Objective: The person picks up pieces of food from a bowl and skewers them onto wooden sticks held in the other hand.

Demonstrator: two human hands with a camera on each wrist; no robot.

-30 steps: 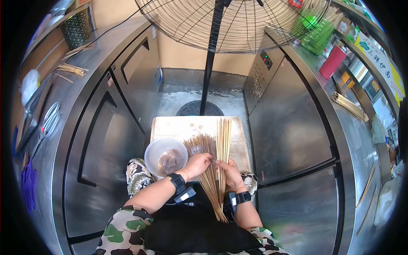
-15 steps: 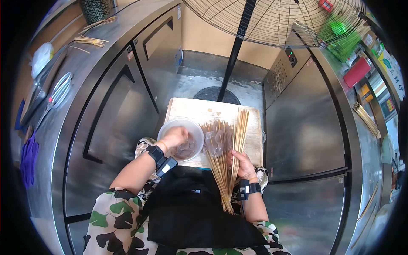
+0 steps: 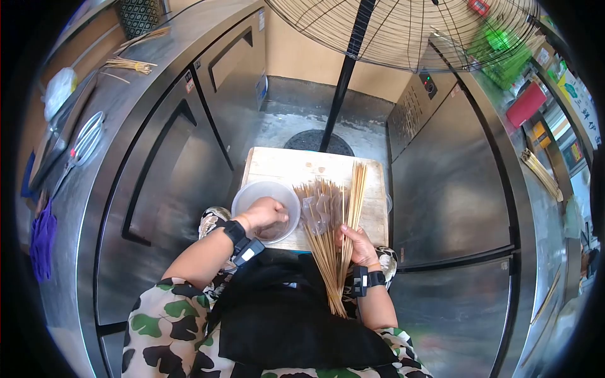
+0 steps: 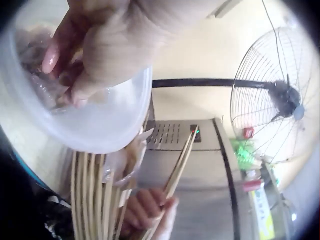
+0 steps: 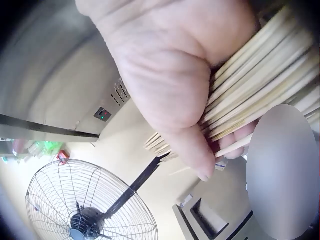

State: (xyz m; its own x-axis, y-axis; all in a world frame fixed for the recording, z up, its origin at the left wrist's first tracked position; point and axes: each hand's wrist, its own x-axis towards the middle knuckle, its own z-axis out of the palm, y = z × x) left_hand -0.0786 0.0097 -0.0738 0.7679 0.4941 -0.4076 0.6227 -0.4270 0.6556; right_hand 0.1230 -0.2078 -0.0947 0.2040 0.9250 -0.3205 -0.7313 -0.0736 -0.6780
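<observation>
Item: one round, translucent white plastic bowl, on the pale, wooden-topped counter. Contents: soft, glossy, brownish translucent pieces, in a loose heap to one side, with bare bowl wall opposite (count not possible, as the hand covers part).

Item: left hand, inside the bowl, fingers bent down over the pieces; whether one is pinched cannot be told. Handling note: the pieces look wet and limp, so a single one is probably best lifted by its edge between thumb and fingertip, clear of its neighbours.

Item: right hand, closed round a bundle of slim, pale wooden sticks, upper ends fanned slightly above the grip. One stick lies apart from the bundle at the thumb. Handling note: a firm palm and a free thumb should keep the bundle together while one stick is presented; points are best kept away from the other hand.

Item: wooden sticks bearing brownish translucent pieces, between bowl and right hand, pieces near the upper ends, bare lengths running down past the counter's near edge. Handling note: they crowd together, so a sideways knock could tangle them.

Item: green plastic bag, far right, with thin sticks showing at its top.

Item: dark patterned basket, far left; contents not visible.
</observation>
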